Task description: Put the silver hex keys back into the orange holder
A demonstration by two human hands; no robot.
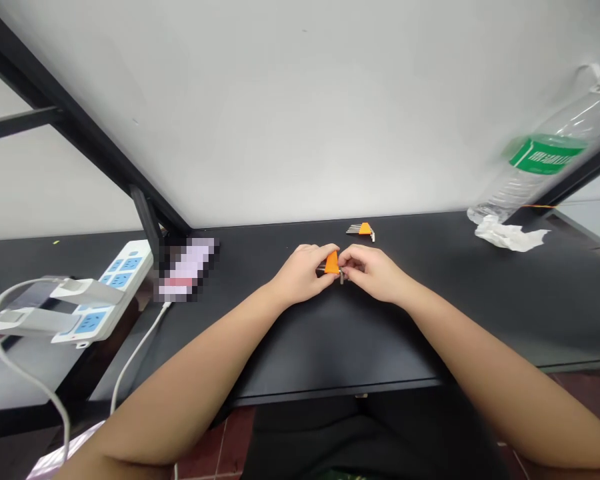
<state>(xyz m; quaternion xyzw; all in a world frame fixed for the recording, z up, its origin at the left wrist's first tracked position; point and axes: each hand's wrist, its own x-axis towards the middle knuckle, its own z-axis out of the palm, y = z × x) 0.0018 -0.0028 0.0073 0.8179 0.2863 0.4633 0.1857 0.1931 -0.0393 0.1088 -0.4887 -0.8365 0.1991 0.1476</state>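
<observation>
An orange hex key holder (333, 263) is pinched between the thumb and fingers of my left hand (306, 272), low over the black table (330, 340). My right hand (373, 272) is closed at the holder's right end, with its fingertips on the short bent ends of the metal hex keys (342, 275). Which key the fingers grip is hidden. Just behind my hands lies a second orange hex key set (365, 229), its thin keys pointing left.
A white power strip (125, 280) with plugged-in chargers and a charging phone (187, 267) are on the left. At the back right a large clear bottle (540, 157) leans near a crumpled tissue (511, 235). A white wall (300, 133) rises behind the table.
</observation>
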